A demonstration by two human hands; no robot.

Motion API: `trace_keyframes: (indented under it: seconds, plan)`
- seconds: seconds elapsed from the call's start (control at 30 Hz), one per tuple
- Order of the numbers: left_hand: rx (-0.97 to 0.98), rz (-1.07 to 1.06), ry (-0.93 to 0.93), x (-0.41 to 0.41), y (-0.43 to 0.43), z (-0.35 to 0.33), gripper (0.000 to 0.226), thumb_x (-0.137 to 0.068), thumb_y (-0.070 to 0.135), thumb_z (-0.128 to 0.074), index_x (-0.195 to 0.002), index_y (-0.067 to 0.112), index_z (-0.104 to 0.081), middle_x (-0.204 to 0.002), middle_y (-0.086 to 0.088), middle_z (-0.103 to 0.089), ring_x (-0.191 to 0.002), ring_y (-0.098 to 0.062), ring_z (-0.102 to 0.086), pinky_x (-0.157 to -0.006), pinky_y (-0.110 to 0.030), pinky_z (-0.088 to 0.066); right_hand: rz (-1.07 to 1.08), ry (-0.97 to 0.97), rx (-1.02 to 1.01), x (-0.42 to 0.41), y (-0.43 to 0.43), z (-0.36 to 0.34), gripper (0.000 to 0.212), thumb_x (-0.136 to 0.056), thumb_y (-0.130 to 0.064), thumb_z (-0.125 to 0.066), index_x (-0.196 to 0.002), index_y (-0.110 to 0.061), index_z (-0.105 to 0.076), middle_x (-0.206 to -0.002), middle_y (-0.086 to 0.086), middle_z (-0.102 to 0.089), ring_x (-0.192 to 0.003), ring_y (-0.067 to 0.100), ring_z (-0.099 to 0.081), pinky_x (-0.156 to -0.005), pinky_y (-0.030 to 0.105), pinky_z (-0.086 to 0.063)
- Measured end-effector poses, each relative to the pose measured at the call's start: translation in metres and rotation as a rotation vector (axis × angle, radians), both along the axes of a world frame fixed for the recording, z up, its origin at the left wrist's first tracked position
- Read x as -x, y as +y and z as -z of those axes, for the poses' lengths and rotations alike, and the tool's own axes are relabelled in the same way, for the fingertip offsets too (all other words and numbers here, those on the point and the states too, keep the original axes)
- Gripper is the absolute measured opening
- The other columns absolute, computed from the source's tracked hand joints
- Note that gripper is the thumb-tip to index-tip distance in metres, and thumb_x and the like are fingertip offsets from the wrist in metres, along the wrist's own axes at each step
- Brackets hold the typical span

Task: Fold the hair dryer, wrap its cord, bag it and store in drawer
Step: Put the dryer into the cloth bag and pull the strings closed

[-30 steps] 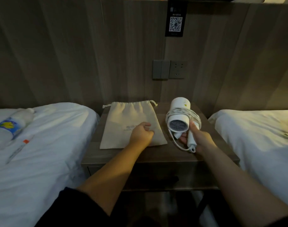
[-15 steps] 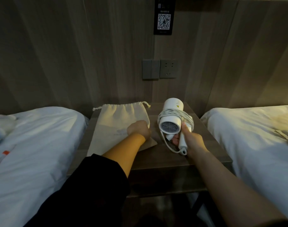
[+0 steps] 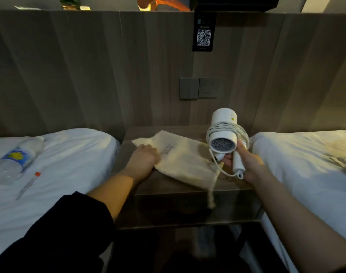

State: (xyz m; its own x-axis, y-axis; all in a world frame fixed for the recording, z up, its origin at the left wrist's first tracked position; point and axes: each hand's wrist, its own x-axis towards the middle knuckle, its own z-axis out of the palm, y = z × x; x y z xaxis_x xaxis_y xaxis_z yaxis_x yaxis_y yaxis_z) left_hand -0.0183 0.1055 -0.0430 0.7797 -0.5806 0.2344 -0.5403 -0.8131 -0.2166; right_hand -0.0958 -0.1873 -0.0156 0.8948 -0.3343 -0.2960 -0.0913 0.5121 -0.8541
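Cream woven-cloth drawstring bag [image 3: 184, 156] lies slack and rumpled on the dark wood-grain counter [image 3: 168, 186], its drawstring [image 3: 211, 196] drooping over the front edge. The left hand [image 3: 144, 160] grips the bag's left end, fingers curled into the fabric. The right hand [image 3: 249, 164], fingers closed round its lower part, holds the smooth white plastic hair dryer [image 3: 223, 134] above the counter's right side, folded, its white cord [image 3: 227, 128] coiled round the barrel. Bagging looks in hand; next the bag's mouth needs spreading open.
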Motion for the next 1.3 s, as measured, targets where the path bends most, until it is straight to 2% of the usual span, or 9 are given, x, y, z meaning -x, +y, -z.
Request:
trace_keyframes:
  seconds: [0.1,0.27,0.33,0.43,0.6,0.9,1.03,1.17,1.3]
  plan:
    - [0.053,-0.469,0.199,0.002,0.010,-0.004,0.026,-0.092,0.018,-0.043,-0.107,0.009,-0.062,-0.116,-0.012,-0.057,-0.117,-0.031,-0.043,-0.100,-0.044,-0.038,0.016,0.000,0.035,0.005,-0.002,-0.008,0.055,-0.083,-0.036,-0.065,-0.123,-0.001,-0.051,-0.103,0.025,-0.068,-0.077,0.033,-0.073,-0.059,0.047,-0.060]
    - [0.266,-0.146,0.522,0.039,-0.045,-0.021,0.038,-0.092,0.039,-0.045,-0.123,0.022,-0.058,-0.130,-0.002,-0.055,-0.118,-0.024,-0.048,-0.100,-0.035,-0.040,0.004,0.041,0.085,0.019,0.005,-0.006,0.053,-0.083,-0.036,-0.067,-0.123,-0.004,-0.052,-0.103,0.025,-0.068,-0.084,0.033,-0.070,-0.061,0.045,-0.061]
    - [0.105,-0.084,0.659,0.055,-0.062,-0.026,0.056,-0.084,0.056,-0.051,-0.132,0.029,-0.047,-0.134,0.003,-0.050,-0.120,-0.022,-0.046,-0.101,-0.036,-0.039,-0.025,0.070,0.121,0.028,0.005,-0.006,0.044,-0.085,-0.036,-0.065,-0.112,-0.002,-0.056,-0.098,0.024,-0.068,-0.082,0.030,-0.069,-0.065,0.043,-0.060]
    - [-0.001,-0.067,0.641,0.060,-0.058,-0.023,0.056,-0.077,0.049,-0.064,-0.127,0.029,-0.046,-0.127,0.002,-0.053,-0.109,-0.019,-0.049,-0.093,-0.033,-0.042,-0.059,0.106,0.199,0.036,0.001,-0.003,0.034,-0.086,-0.038,-0.061,-0.098,-0.005,-0.058,-0.090,0.019,-0.069,-0.078,0.026,-0.068,-0.068,0.037,-0.059]
    - [0.478,-0.087,0.649,0.054,-0.038,-0.018,0.023,-0.082,0.036,-0.065,-0.081,0.013,-0.065,-0.087,-0.007,-0.064,-0.085,-0.023,-0.059,-0.080,-0.035,-0.047,-0.104,0.058,0.180,0.044,0.005,-0.009,0.036,-0.086,-0.037,-0.061,-0.099,-0.003,-0.060,-0.091,0.020,-0.070,-0.074,0.025,-0.070,-0.049,0.029,-0.058]
    - [1.121,-0.355,0.710,0.049,-0.077,-0.048,0.045,-0.077,0.022,-0.073,-0.043,0.016,-0.044,-0.036,0.004,-0.044,-0.046,-0.012,-0.041,-0.051,-0.026,-0.036,-0.235,-0.015,0.157,0.054,0.018,-0.026,0.044,-0.082,-0.039,-0.063,-0.102,0.000,-0.061,-0.075,0.017,-0.074,-0.066,0.024,-0.073,-0.049,0.028,-0.056]
    - [1.456,-0.354,0.948,0.051,-0.080,-0.064,0.019,-0.080,0.011,-0.069,-0.064,0.009,-0.059,-0.063,-0.009,-0.060,-0.056,-0.017,-0.055,-0.049,-0.022,-0.044,-0.300,-0.009,0.269,0.060,0.025,-0.025,0.051,-0.075,-0.044,-0.066,-0.101,0.000,-0.063,-0.089,0.022,-0.072,-0.080,0.030,-0.071,-0.057,0.032,-0.057]
    - [1.698,-0.305,1.129,0.050,-0.076,-0.071,0.011,-0.085,0.011,-0.062,-0.083,0.001,-0.064,-0.064,-0.014,-0.070,-0.056,-0.023,-0.068,-0.049,-0.027,-0.054,-0.279,-0.022,0.462,0.064,0.031,-0.018,0.040,-0.085,-0.038,-0.063,-0.097,0.001,-0.065,-0.070,0.015,-0.073,-0.063,0.023,-0.069,-0.058,0.034,-0.056]
    - [1.684,-0.337,0.953,0.045,-0.072,-0.078,0.015,-0.084,0.016,-0.065,-0.072,0.008,-0.063,-0.071,-0.010,-0.068,-0.057,-0.020,-0.064,-0.049,-0.021,-0.048,-0.234,-0.009,0.622,0.065,0.035,-0.018,0.039,-0.085,-0.034,-0.064,-0.098,0.003,-0.063,-0.068,0.016,-0.070,-0.052,0.020,-0.065,-0.050,0.029,-0.056]
